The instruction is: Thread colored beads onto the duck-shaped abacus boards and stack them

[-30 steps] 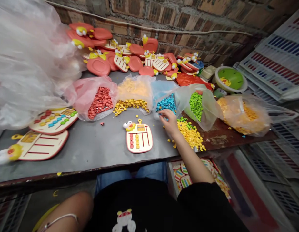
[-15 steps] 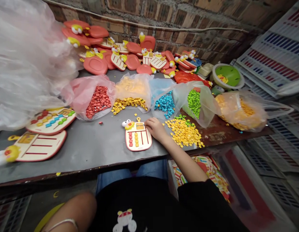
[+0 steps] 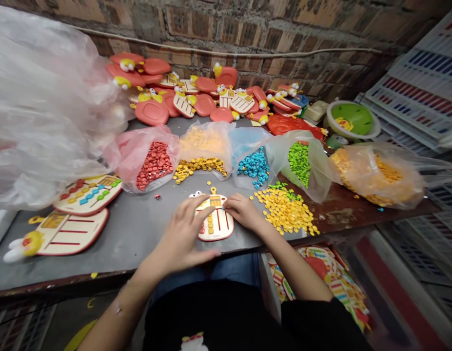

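A cream toy board (image 3: 226, 229) with a duck head lies in front of me on the grey table. Red and yellow beads fill its first two slots; the other two slots show bare red lines. My left hand (image 3: 180, 236) hovers over the board's left side, thumb and fingers spread, hiding part of the duck head and red beads. At the board's upper right, my right hand (image 3: 244, 211) pinches what looks like a small blue bead (image 3: 223, 208). Loose yellow beads (image 3: 286, 209) lie just right of that hand.
Behind the board stand open bags of red beads (image 3: 156, 165), yellow beads (image 3: 202, 167), blue beads (image 3: 254, 168) and green beads (image 3: 299, 161). Another two boards (image 3: 74, 234) overlap at left, beside a large plastic bag (image 3: 50, 112). Red-backed boards (image 3: 151, 113) pile against the brick wall.
My left hand has come up from below the table edge to the board's left side. My right hand stays at the board's upper right. The view has shifted slightly.
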Tool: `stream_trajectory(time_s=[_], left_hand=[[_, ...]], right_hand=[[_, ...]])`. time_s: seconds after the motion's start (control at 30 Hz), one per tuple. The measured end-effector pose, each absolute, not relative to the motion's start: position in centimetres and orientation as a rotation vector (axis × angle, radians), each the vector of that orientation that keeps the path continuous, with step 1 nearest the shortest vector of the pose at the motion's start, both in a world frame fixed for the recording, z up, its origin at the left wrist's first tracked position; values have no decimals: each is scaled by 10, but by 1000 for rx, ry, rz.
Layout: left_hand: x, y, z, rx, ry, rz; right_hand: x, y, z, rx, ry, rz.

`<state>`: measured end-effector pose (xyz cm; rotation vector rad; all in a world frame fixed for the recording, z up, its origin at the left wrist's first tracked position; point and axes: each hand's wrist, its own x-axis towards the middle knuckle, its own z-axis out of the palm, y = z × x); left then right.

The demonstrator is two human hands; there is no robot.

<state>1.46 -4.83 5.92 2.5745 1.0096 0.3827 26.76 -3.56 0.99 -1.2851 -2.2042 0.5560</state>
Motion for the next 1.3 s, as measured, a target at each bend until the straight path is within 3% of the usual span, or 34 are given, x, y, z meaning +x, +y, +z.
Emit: stream_trajectory(time_s=[0.17,0.43,0.63,0.7,0.8,1.03,1.3], left_hand=[[35,-22,29,2685,912,76],[34,-5,16,2731,868,127],[36,3,10,2749,854,180],[36,3,8,2750,842,183],[34,3,6,2758,829,196],[33,1,8,2759,833,189],[31,-1,4,2801,833,237]], right_hand=[[255,-33,8,-1308,-2073,707],[271,-42,18,-1023,-2013,1231],[337,-17,10,-1712,-1830,274],[350,-6,1,-1879,-1895,144],[357,1,-10,-1905,-1921,174],[326,-15,7,-1464,-1629,417],[263,-11,-1,-1311,-1848,525]])
